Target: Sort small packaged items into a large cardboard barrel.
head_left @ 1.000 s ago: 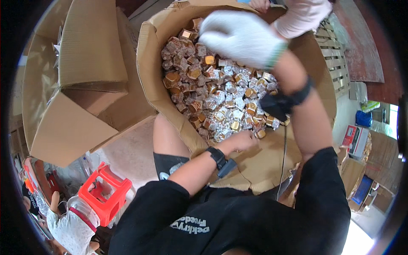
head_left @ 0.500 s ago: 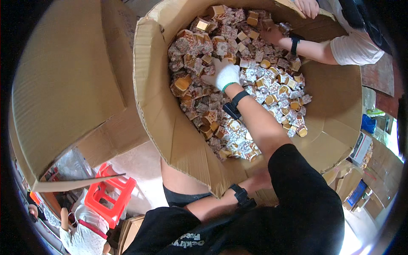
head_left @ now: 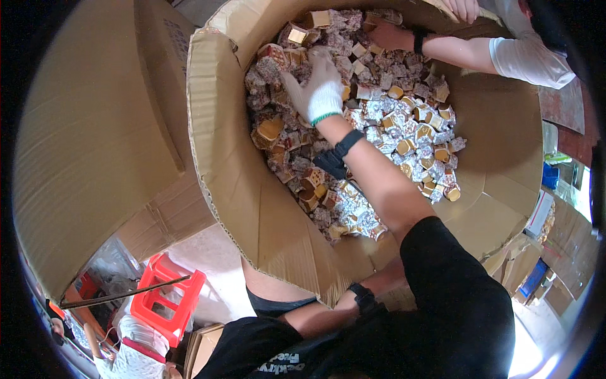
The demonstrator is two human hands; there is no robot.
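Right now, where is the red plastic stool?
In the head view, the red plastic stool stands on the floor at lower left, outside the big cardboard box of foil-wrapped packets, just left of the person's bare knee.

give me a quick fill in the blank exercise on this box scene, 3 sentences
1. The right hand, reaching into the small wrapped packets, wears a ____ glove.
2. The packets lie inside a big ____ box.
3. The plastic stool on the floor below the box is ____.

Missing words: white; cardboard; red
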